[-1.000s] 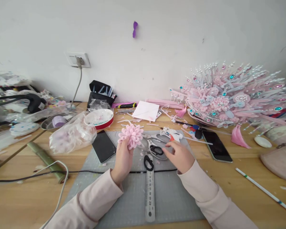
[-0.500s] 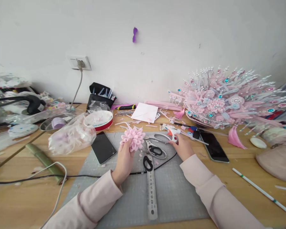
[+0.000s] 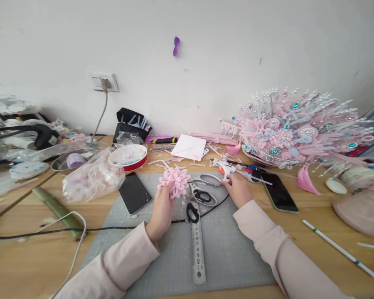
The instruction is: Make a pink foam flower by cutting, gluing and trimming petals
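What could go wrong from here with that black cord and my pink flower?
The black cord could snag on the black handle at the upper end of the ruler if the white glue gun at your right hand is lifted. Your left hand pinches the pink flower at one side, so its looped petals might get squashed.

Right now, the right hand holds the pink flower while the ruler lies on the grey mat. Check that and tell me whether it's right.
One part is wrong: the left hand holds the pink flower, not the right hand, as the head view shows. The ruler does lie on the grey mat.
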The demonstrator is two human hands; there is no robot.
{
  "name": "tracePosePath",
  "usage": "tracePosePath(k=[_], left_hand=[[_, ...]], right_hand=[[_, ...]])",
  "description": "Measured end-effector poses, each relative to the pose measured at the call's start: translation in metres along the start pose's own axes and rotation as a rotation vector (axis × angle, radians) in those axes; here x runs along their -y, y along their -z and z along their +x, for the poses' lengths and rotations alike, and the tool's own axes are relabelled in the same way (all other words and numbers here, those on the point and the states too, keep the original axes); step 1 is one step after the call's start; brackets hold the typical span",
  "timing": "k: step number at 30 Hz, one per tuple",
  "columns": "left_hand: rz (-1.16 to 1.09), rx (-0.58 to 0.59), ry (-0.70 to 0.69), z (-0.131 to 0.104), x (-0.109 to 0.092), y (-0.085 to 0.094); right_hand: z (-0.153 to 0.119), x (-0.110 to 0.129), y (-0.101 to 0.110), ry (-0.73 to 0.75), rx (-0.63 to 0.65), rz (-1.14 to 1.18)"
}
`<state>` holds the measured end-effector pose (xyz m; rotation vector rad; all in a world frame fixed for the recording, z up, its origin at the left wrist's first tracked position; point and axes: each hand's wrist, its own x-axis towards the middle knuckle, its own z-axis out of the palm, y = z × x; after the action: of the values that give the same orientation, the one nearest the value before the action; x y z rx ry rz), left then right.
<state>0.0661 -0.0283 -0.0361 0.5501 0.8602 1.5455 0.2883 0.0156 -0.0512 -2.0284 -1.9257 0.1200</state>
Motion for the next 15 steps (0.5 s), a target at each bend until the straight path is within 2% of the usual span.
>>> tracePosePath(k=[8, 13, 15], left_hand=[[0.018, -0.052, 0.028, 0.002, 0.002, 0.001], [0.002, -0.051, 0.014, 0.0, -0.001, -0.002], [-0.001, -0.043, 0.018, -0.001, -0.001, -0.003]], right_hand=[[-0.004, 0.01, 0.004, 0.045, 0.005, -0.141], [-0.01, 0.013, 0.007, 0.052, -0.051, -0.172], [-0.012, 0.018, 0.007, 0.132, -0.062, -0.154]])
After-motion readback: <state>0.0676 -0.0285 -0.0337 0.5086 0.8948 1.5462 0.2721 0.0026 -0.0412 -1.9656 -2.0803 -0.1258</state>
